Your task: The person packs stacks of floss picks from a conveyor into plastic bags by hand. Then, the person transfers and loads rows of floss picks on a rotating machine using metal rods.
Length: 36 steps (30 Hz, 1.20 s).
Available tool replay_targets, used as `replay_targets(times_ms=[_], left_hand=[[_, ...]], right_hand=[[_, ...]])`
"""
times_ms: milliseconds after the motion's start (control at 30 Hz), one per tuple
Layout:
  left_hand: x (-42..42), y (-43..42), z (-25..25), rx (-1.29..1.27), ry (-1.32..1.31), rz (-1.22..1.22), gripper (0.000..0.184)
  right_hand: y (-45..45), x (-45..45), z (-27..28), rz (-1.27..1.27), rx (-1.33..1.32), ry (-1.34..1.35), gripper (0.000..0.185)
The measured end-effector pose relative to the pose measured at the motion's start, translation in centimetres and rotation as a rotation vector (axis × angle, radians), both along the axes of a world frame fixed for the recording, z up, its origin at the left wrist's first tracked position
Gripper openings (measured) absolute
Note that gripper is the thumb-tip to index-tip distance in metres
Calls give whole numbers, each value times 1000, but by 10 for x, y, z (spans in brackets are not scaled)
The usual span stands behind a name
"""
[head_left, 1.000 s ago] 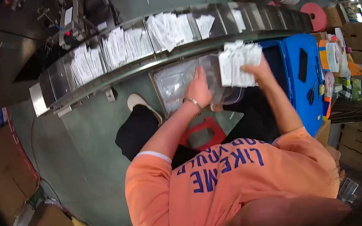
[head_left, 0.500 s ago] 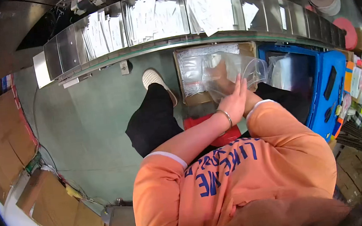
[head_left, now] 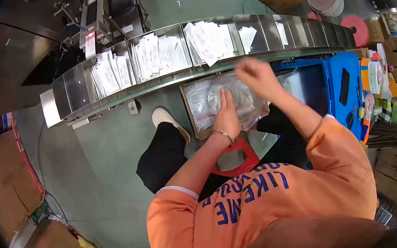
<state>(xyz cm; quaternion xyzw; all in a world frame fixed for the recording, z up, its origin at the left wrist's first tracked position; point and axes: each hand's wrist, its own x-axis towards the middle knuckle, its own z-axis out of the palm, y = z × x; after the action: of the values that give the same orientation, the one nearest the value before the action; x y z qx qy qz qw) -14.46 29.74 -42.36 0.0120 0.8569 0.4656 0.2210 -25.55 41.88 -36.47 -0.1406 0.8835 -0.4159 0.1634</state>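
**Working space before a curved, divided metal trough (head_left: 299, 35)**

The left hand (head_left: 228, 120), fingers straight, lies against a clear plastic bag (head_left: 251, 98) over an open brown cardboard box (head_left: 203, 134); whether it pinches cannot be told. The right hand (head_left: 258, 81) is loosely curled near the trough's front edge, contents indiscernible. White paper slips (head_left: 209, 41) lie in the trough's compartments. A blue plastic container (head_left: 353, 80) bounds the right; bare green floor (head_left: 98, 156) lies open leftward.

slips (head_left: 162, 54) on conveyor (head_left: 300, 37); box (head_left: 204, 134) before it, crate (head_left: 327, 82) right; bag (head_left: 243, 96) seemingly over box.
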Motion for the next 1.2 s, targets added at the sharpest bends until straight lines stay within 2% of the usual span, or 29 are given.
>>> replay_targets(times_ms=[33, 67, 100, 133, 167, 267, 367, 433, 467, 500, 567, 600, 667, 700, 733, 767, 833, 867, 900, 967, 1000, 1100, 1133, 1200], left_hand=[[1, 1, -2, -1, 35, 6, 75], [1, 2, 0, 17, 23, -9, 76], [0, 2, 2, 6, 44, -11, 76], [0, 2, 4, -3, 20, -29, 79], [-1, 2, 4, -12, -5, -45, 82], [0, 2, -4, -28, 31, -38, 79], [0, 2, -1, -44, 25, -11, 76], [0, 5, -8, 47, -58, -5, 71], [5, 11, -26, 79, 103, 43, 68], [5, 15, -46, 84, 109, 40, 68], [3, 16, -54, -82, 280, -221, 67], [4, 18, -57, -81, 283, -216, 67], [-1, 5, -10, 47, -53, -32, 69], [-1, 4, -12, 46, -52, -26, 69], [-1, 6, -15, 21, -14, -21, 73], [-1, 8, -20, -6, 25, -18, 77], [2, 8, -20, -47, 77, -9, 76], [2, 5, -11, -18, 63, -21, 75], [2, 3, -6, 10, 49, -36, 75], [3, 4, -8, -9, 77, -32, 74], [2, 3, -5, -25, 47, -42, 73], [2, 2, -7, -38, 28, -30, 71], [3, 2, -11, -35, 41, -23, 71], [4, 5, -29, -49, 80, -32, 70]], right_hand=[[-16, -19, 12, -74, 5, 16, 38], [-26, -41, 1, -87, 64, 21, 70], [-43, -60, 0, -140, 103, -153, 96], [-47, -80, -36, -122, 149, -57, 110], [-56, -92, -59, -156, 253, 34, 113], [-97, -76, -78, -361, 320, 240, 111], [-109, -77, -79, -538, 424, 237, 95], [-118, -73, -85, -589, 420, 273, 91], [-125, -70, -83, -635, 414, 308, 87], [-131, -63, -81, -573, 408, 266, 83], [-137, -44, -69, -400, 490, 331, 81], [-135, -41, -69, -333, 545, 344, 81], [-124, -44, -78, -325, 584, 366, 81], [-119, -49, -84, -320, 624, 386, 81], [-116, -54, -85, -352, 670, 290, 94], [-114, -58, -73, -350, 668, 295, 94], [-105, -67, -51, -412, 519, -63, 115], [-85, -91, -77, -460, 319, -159, 131], [-76, -96, -72, -467, -48, -285, 134], [-70, -102, -49, -498, -169, -588, 139], [-71, -102, -46, -493, -232, -630, 144], [-83, -114, -63, -409, -173, -620, 142], [-90, -116, -72, -417, -32, -576, 145], [-108, -111, -58, -395, 44, -579, 147]])
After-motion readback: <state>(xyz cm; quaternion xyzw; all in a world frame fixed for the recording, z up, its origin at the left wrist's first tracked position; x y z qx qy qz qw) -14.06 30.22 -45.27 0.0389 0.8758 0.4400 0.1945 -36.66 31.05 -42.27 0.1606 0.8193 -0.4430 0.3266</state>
